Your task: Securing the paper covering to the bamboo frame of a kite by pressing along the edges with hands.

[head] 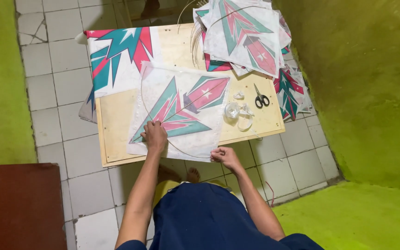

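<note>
The left hand (154, 136) lies knuckles-up on a white kite sheet (181, 111) printed with a teal and pink arrow shape, fingers curled and pressing down near the sheet's lower left part, where a thin straight stick (195, 99) running up and away from it begins. The right hand (224, 156) is at the sheet's near edge, fingertips drawn together in a pinch on the paper and on the thin curved stick (188, 153) that bows along that edge between the two hands. The sheet rests on a low wooden board (116, 115) just ahead of both hands. Beyond the right hand lie a clear tape roll (232, 110) and black-handled scissors (261, 98); farther ahead sits a stack of finished kites (244, 34). Beyond the left hand, a roll of printed paper (116, 55) lies partly unrolled over the board's far left corner.
</note>
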